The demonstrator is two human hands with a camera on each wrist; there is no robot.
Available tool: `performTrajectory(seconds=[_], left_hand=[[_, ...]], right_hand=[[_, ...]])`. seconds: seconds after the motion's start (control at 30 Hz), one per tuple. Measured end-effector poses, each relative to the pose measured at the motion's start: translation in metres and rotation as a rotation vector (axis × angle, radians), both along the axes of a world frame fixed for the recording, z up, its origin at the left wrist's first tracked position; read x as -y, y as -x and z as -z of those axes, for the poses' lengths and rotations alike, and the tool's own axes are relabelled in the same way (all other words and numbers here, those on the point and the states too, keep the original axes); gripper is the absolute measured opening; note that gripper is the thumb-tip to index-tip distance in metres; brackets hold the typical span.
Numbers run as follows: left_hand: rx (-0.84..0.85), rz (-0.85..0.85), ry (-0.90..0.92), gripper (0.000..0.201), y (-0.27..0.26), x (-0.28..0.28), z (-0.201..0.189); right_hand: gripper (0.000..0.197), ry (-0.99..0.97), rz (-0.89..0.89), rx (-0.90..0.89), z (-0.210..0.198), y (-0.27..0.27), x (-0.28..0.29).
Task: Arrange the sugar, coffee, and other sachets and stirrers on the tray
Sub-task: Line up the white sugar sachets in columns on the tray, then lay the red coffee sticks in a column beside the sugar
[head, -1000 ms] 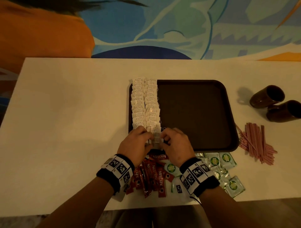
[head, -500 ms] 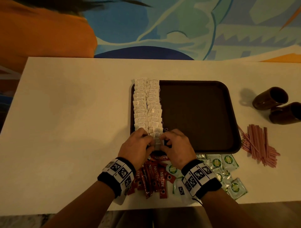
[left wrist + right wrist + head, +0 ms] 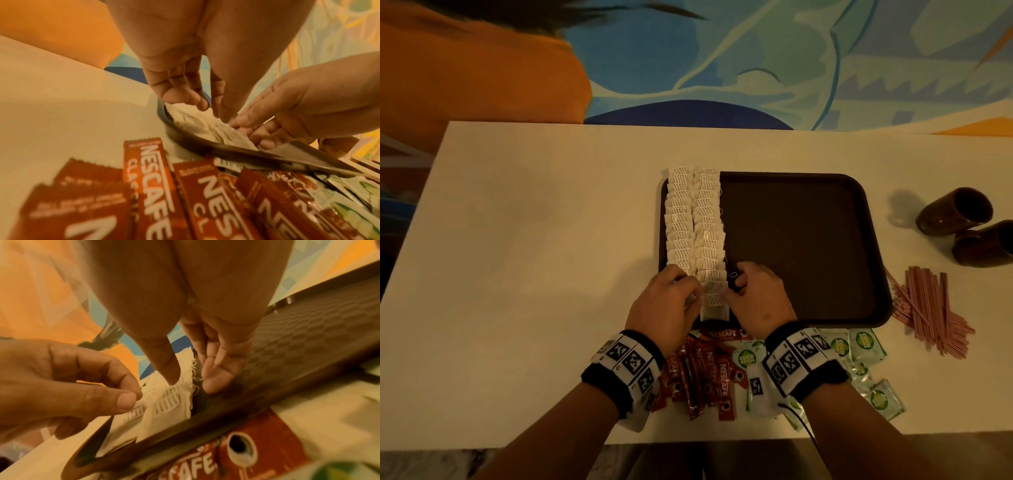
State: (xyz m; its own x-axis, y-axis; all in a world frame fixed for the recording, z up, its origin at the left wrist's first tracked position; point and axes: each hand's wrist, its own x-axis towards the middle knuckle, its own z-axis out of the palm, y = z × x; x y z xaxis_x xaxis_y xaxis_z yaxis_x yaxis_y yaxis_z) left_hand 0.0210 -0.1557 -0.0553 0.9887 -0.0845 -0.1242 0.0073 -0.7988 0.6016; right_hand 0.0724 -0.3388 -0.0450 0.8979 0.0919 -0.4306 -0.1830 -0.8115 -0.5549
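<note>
Under both hands: wide pale desk (image 3: 534,274), carrying everything.
Tray: dark square plastic tray (image 3: 808,246), ahead of the knuckles, mostly bare for later rows.
White sachets: small white paper sachets (image 3: 693,219), two overlapped columns fanning forward from the fingertips.
Left hand (image 3: 671,305): pinching the nearest sachet, squaring it.
Right hand (image 3: 756,298): fingers relaxed, thumb pressing the column's right edge straight.
Red sachets: red coffee sticks (image 3: 705,373), beneath the wrists, waiting.

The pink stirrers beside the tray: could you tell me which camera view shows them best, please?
The head view shows them best: the pink stirrers lie as a loose, fanned bundle on the table, right of the tray and apart from it. The left wrist and right wrist views do not show them clearly.
</note>
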Motion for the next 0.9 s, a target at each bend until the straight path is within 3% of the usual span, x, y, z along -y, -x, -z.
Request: performTrajectory(seconds=[0.2,0.57,0.7,0.9], left_hand=[[-0.016,-0.054,-0.018,0.009,0.000,-0.011,-0.004],[0.019,-0.032,-0.123,0.053,-0.016,-0.012,0.003],[0.007,-0.021,-0.129,0.059,-0.026,-0.015,0.004],[-0.025,0.007,-0.179,0.066,-0.034,-0.019,0.005]], right_hand=[[0.035,0.044,-0.123,-0.062,-0.005,-0.010,-0.013],[0.052,0.102,-0.117,-0.061,-0.007,-0.067,-0.023],[0.039,0.060,-0.197,-0.038,-0.007,-0.074,-0.033],[0.044,0.060,-0.161,-0.060,-0.003,-0.079,-0.034]])
